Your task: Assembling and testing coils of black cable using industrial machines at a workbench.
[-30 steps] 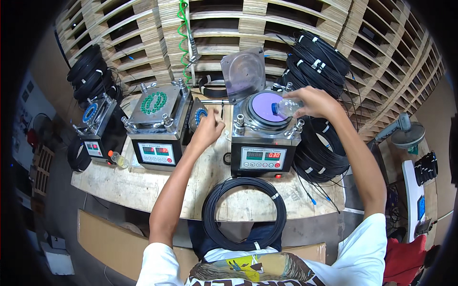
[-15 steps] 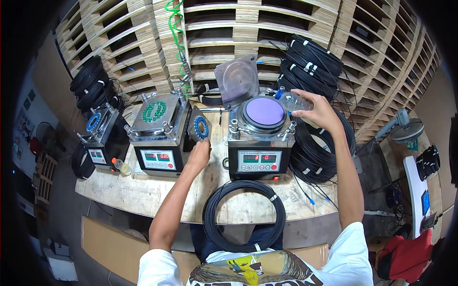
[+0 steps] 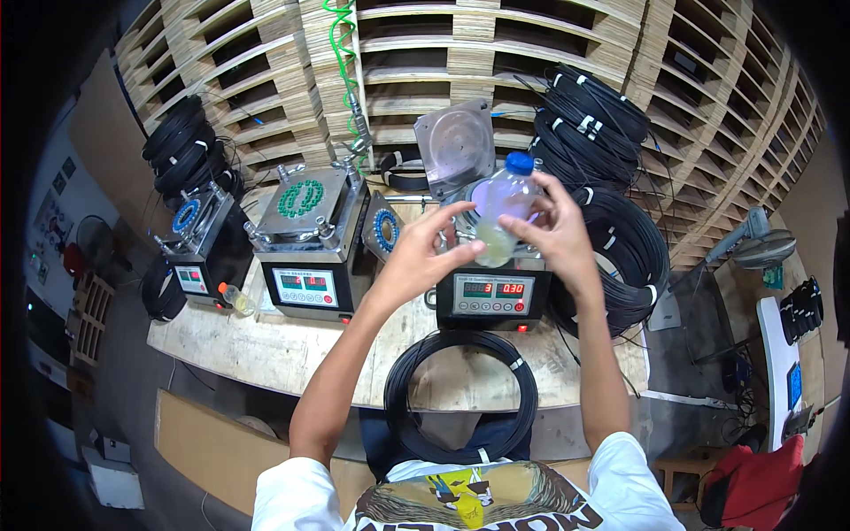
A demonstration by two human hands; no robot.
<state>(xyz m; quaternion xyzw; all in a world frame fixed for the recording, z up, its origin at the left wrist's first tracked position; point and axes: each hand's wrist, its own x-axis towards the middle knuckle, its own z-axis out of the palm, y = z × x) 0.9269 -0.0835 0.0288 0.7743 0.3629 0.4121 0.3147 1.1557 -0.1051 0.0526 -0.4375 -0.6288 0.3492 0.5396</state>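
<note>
My right hand point(image 3: 560, 232) is closed round a clear plastic bottle point(image 3: 519, 193) with a blue cap and some yellowish liquid at its bottom. The bottle stands nearly upright in front of the right-hand polishing machine point(image 3: 447, 305). Just left of the bottle, my left hand point(image 3: 416, 261) is open, thumb and fingers spread, with nothing in it. Behind the bottle, the machine's round purple pad point(image 3: 481, 196) is mostly hidden. A square plate with a ring of blue connectors point(image 3: 385, 228) leans against the middle machine point(image 3: 305, 252), left of my left hand.
On the middle machine sits a plate of green connectors point(image 3: 301, 199). Farther left are another machine point(image 3: 190, 252) and a small orange-capped bottle point(image 3: 237, 301). Black cable coils point(image 3: 589, 115) are stacked at the right; another coil point(image 3: 397, 389) hangs over the front edge. A clear square cover point(image 3: 453, 142) stands behind.
My right hand has brought the bottle from lying tilted beside the pad to nearly upright in front of it. My left hand has let go of the blue-connector plate and moved right, toward the bottle.
</note>
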